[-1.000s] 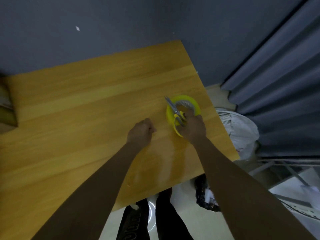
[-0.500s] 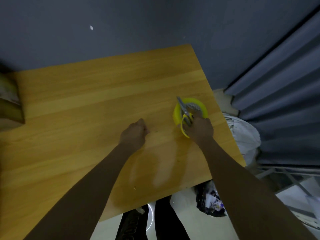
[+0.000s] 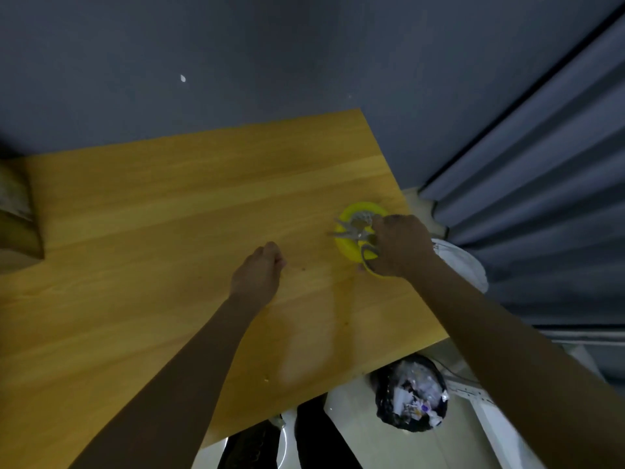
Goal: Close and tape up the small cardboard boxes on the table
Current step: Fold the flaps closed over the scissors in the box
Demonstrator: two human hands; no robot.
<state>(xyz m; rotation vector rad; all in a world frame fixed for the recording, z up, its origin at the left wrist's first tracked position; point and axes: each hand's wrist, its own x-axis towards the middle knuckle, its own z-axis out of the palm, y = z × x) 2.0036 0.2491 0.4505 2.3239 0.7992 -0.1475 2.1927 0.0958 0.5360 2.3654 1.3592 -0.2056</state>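
standing at the near edge of the table [image 3: 135,231], we are holding our left hand [image 3: 258,274] over the wood with its fingers curled on nothing. further out, our right hand [image 3: 399,245] is gripping the scissors [image 3: 351,231] by their handles, blades lying across the yellow tape roll [image 3: 351,211] near the table's right edge. at the far left edge, a cardboard box [image 3: 17,211] is sitting partly out of view.

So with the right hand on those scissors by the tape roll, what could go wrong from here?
The right hand grips yellow-handled metal scissors with blades parted, pointing toward the curled left hand: a possible nick. The yellow tape roll lies near the wooden table's right edge and might get knocked off.
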